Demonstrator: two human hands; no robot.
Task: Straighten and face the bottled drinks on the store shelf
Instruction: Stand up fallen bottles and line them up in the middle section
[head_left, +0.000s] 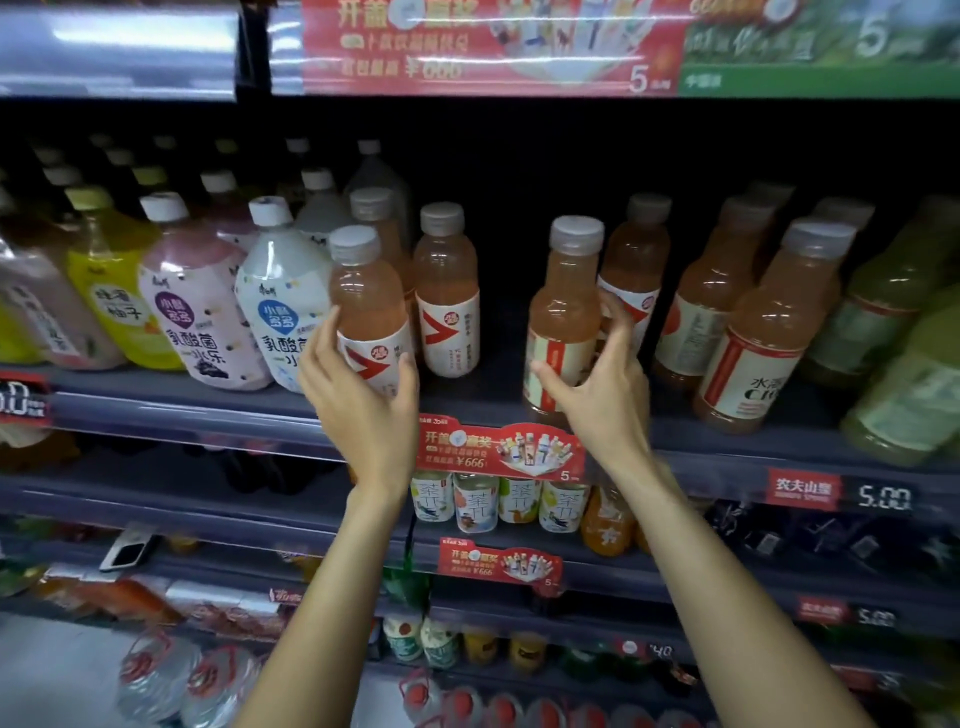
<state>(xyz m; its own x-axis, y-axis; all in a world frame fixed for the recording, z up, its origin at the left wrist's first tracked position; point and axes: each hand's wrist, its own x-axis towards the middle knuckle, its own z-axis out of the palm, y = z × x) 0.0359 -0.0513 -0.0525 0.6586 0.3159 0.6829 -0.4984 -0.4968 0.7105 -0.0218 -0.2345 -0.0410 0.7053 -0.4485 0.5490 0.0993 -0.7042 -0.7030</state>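
From the head view, both hands are working the middle shelf (208, 410) at once. The left hand (363, 400) is wrapping its fingers round the lower body of a pink-orange drink bottle with a red arrow label (366, 312), right at the shelf's near edge. The right hand (597, 384) is gripping a second pink-orange bottle with a red-striped label (563, 317), thumb on its near-left side and fingers curling round the right, also at the near edge. Between them a third arrow-label bottle (448, 291) is standing a little farther back, label facing out.

By my reading, this is the facing step itself: two front bottles being pulled forward and turned. The right-hand bottle is showing mostly its label's side, so the next move is probably a twist until the front is facing the aisle, then setting it upright, level with its neighbours. The left bottle's arrow is already showing; it may only need squaring up.

To the left, big lactic-drink bottles, one with a blue label (283, 312) and one with a purple label (200, 317), are leaning. To the right, more orange bottles and green bottles (904, 384) are standing in rows. A red promo tag (498, 449) is hanging on the shelf rail, a price strip reading 5.00 (883, 498) further right. Lower shelves are carrying small tea bottles (475, 501) and water jugs (156, 675). The upper shelf's banner (488, 47) is running overhead.
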